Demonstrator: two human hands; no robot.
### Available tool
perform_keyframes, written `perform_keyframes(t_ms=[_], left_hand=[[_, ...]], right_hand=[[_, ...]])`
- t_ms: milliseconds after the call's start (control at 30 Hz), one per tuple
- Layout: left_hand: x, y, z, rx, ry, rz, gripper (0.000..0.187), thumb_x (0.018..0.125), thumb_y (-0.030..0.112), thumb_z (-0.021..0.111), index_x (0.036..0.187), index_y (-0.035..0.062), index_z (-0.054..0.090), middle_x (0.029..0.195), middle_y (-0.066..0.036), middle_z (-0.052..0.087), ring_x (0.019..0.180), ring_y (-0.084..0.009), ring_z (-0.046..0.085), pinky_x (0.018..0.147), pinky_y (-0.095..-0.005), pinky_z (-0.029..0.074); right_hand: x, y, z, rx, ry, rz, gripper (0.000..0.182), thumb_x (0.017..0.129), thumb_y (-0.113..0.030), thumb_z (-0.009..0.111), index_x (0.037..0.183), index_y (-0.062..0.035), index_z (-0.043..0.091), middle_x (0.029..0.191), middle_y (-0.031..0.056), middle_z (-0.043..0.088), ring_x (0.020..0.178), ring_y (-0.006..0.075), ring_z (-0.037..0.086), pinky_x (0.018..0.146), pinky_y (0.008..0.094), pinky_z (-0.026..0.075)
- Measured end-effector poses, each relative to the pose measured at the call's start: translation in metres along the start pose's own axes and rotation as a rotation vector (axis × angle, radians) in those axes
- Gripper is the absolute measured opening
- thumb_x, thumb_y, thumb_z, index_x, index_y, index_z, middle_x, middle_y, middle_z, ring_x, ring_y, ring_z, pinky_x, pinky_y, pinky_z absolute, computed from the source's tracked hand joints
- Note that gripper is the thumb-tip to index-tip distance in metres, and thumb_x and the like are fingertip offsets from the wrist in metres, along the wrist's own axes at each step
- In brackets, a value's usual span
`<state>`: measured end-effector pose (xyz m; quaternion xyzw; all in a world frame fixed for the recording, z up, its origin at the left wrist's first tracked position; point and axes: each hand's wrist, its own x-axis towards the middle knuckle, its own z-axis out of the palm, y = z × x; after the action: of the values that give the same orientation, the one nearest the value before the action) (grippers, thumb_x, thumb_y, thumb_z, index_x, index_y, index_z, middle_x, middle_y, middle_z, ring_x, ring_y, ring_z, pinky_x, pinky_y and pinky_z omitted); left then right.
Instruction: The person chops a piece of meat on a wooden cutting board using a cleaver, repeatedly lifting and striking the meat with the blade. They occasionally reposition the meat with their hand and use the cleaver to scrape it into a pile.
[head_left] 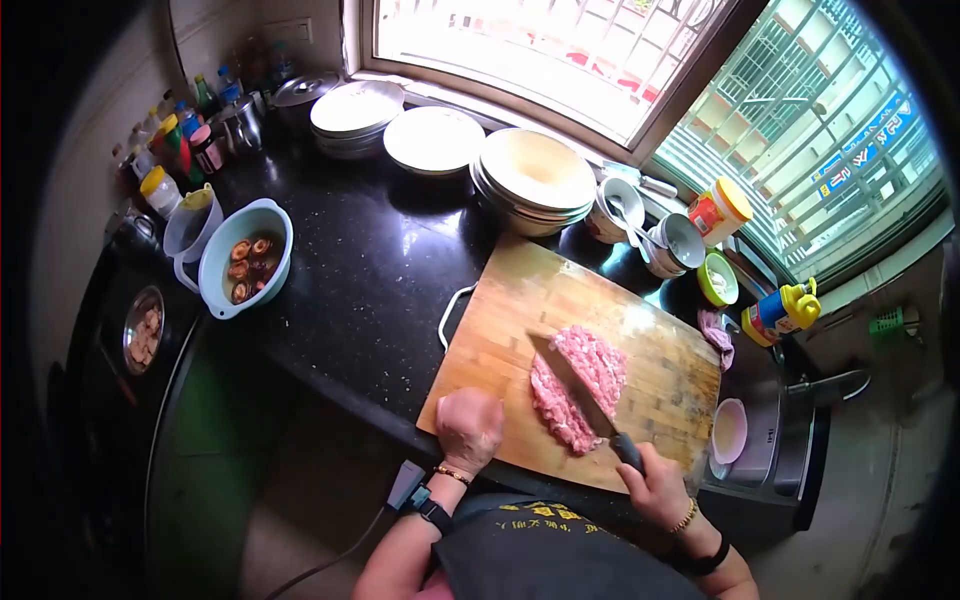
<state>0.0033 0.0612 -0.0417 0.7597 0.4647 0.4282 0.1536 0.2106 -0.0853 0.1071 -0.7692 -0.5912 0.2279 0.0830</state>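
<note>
My right hand (658,488) is wrapped round the dark handle of a kitchen knife (575,382). Its blade lies diagonally across a flat patch of minced pink meat (598,362), with meat showing on both sides. The meat is spread on a wooden cutting board (495,330) at the counter's front edge. My left hand (470,428) rests as a fist on the board's near left corner, to the left of the meat and apart from it. Nothing shows in its curled fingers.
Stacked plates (530,170) and bowls (618,208) line the back beneath the window. A blue basin (285,255) with mushrooms in liquid stands left, near bottles (205,95). A sink (765,455) lies right of the board. A cable (345,556) hangs at the front.
</note>
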Motion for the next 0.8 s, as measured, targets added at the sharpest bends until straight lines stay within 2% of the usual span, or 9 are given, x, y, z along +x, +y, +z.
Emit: perform_keyframes(t_ms=[100,133,200,233,333,500,533,600,800], left_hand=[[0.0,0.001,0.0,0.0,0.021,0.007,0.013,0.082,0.018,0.06,0.075,0.0086,0.054,0.073,-0.007,0.054,0.071,-0.0261,0.054,0.069,-0.0375,0.038],[0.001,0.001,-0.001,-0.001,0.02,0.008,0.013,0.082,0.018,0.06,0.075,0.0086,0.054,0.073,-0.007,0.054,0.071,-0.0261,0.054,0.069,-0.0375,0.038],[0.002,0.003,-0.002,-0.023,0.016,0.002,0.014,0.083,0.018,0.06,0.074,0.0086,0.054,0.073,-0.007,0.054,0.071,-0.0261,0.054,0.069,-0.0374,0.038],[0.001,0.003,-0.001,-0.023,0.014,0.003,0.014,0.083,0.018,0.06,0.074,0.0086,0.054,0.073,-0.007,0.054,0.071,-0.0261,0.054,0.069,-0.0374,0.038],[-0.003,0.0,-0.001,-0.022,0.021,0.007,0.014,0.083,0.018,0.059,0.074,0.0086,0.053,0.073,-0.007,0.054,0.071,-0.0262,0.054,0.069,-0.0375,0.038],[0.0,0.0,-0.001,-0.011,0.015,-0.003,0.014,0.083,0.018,0.059,0.074,0.0083,0.053,0.073,-0.007,0.054,0.072,-0.0263,0.054,0.068,-0.0376,0.038],[0.001,0.001,0.0,-0.012,0.027,-0.002,0.014,0.083,0.018,0.058,0.074,0.0082,0.053,0.073,-0.007,0.054,0.072,-0.0264,0.054,0.069,-0.0376,0.039],[0.001,0.002,0.0,-0.014,0.024,-0.005,0.015,0.083,0.019,0.059,0.074,0.0085,0.054,0.073,-0.007,0.054,0.072,-0.0264,0.054,0.068,-0.0379,0.039],[0.002,0.002,0.001,-0.01,0.027,-0.009,0.015,0.083,0.021,0.06,0.074,0.0089,0.056,0.073,-0.007,0.054,0.073,-0.0263,0.054,0.068,-0.0381,0.04]], right_hand=[[-0.013,-0.018,-0.007,0.368,0.24,-0.045,0.02,0.087,-0.023,0.059,0.093,-0.005,0.052,0.068,0.0226,0.059,0.062,0.0408,0.06,0.055,0.0466,0.046],[-0.013,-0.016,0.003,0.368,0.241,-0.044,0.02,0.087,-0.023,0.059,0.093,-0.005,0.052,0.068,0.0226,0.059,0.062,0.0408,0.06,0.055,0.0466,0.046],[-0.004,0.005,0.038,0.068,0.156,0.011,0.021,0.087,-0.023,0.059,0.093,-0.0047,0.052,0.068,0.0229,0.059,0.063,0.0412,0.059,0.055,0.0468,0.046],[-0.001,0.026,0.054,-0.076,0.02,0.05,0.022,0.088,-0.025,0.058,0.093,-0.0045,0.052,0.069,0.023,0.059,0.063,0.0416,0.059,0.056,0.0472,0.046],[0.001,0.004,0.016,0.1,-0.024,0.05,0.023,0.088,-0.027,0.056,0.093,-0.0046,0.053,0.068,0.022,0.059,0.063,0.0413,0.06,0.056,0.0469,0.046],[-0.015,-0.007,0.017,0.343,0.227,-0.009,0.024,0.085,-0.017,0.06,0.105,-0.0038,0.054,0.073,0.0199,0.059,0.066,0.0405,0.06,0.057,0.0455,0.047],[-0.012,-0.001,0.033,0.231,0.268,-0.065,0.023,0.086,-0.02,0.059,0.101,-0.0039,0.053,0.07,0.02,0.059,0.065,0.0417,0.059,0.057,0.0459,0.047],[-0.001,0.012,0.051,-0.091,-0.015,0.049,0.023,0.087,-0.024,0.058,0.098,-0.0048,0.052,0.067,0.0198,0.059,0.063,0.0425,0.059,0.057,0.0465,0.046],[-0.009,-0.012,0.01,0.169,0.092,-0.018,0.02,0.087,-0.022,0.059,0.097,-0.0046,0.054,0.063,0.0187,0.058,0.061,0.0407,0.059,0.056,0.0453,0.046]])
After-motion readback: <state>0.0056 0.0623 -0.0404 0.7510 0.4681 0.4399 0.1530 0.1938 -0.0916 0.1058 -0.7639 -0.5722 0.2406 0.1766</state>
